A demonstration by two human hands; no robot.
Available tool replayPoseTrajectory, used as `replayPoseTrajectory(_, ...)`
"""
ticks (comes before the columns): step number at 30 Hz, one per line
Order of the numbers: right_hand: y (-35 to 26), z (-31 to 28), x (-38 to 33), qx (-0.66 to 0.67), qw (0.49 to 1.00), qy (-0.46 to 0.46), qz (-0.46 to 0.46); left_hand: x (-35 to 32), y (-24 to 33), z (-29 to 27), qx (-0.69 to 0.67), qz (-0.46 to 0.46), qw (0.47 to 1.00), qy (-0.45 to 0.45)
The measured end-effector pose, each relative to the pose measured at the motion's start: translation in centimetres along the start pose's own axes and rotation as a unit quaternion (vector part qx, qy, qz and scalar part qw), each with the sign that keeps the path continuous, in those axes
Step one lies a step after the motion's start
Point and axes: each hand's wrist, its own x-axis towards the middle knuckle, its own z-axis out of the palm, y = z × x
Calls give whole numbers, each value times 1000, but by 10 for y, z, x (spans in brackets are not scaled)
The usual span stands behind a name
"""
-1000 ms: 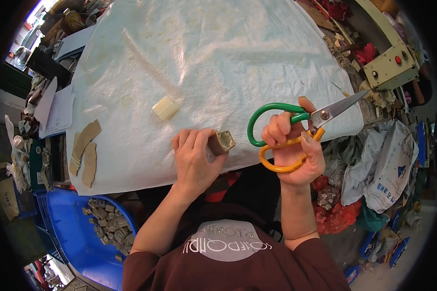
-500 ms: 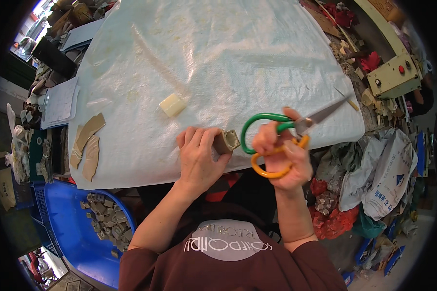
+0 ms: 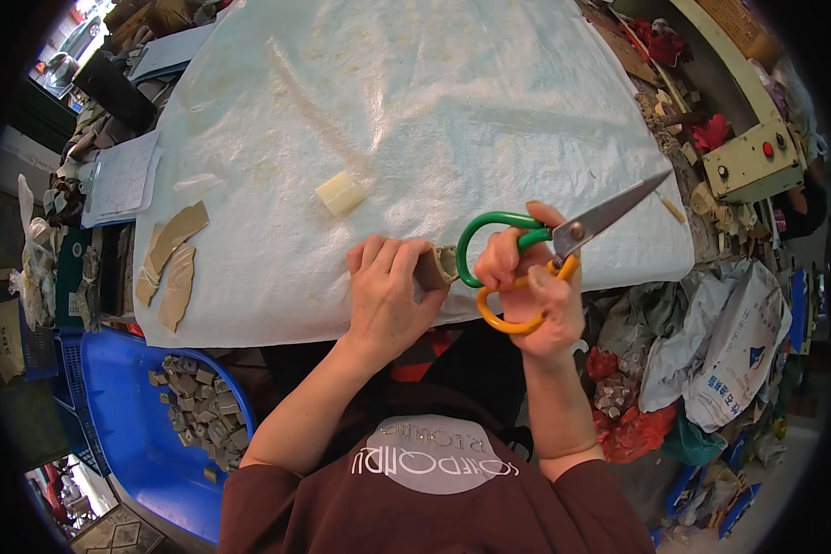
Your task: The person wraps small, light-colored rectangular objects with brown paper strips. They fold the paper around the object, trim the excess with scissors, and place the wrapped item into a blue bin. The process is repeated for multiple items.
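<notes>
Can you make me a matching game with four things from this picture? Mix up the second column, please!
1. Scissors
2. Pale yellow block
3. Blue tub
4. Left hand

A. Lying on the white sheet, untouched
B. Gripping a brown piece
C. Held in the right hand
D. Holding many small grey-brown chunks

Right pairs: 1-C, 2-A, 3-D, 4-B.
</notes>
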Motion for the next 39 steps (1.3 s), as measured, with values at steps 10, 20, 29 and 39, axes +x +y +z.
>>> replayPoseTrajectory(10,-13,7,16,48,998,-23,-18,0,-1,-1,-8,-3,1000,0)
replayPoseTrajectory(20,-12,1,11,19,999,-33,-27,-2,-2,1,-10,3,1000,13)
replayPoseTrajectory(29,-18,21,5,-6,997,-79,-11,-2,-4,0,-8,7,1000,19)
replayPoseTrajectory(39,-9,6,27,-66,997,-38,-23,-1,-2,2,-2,3,1000,13)
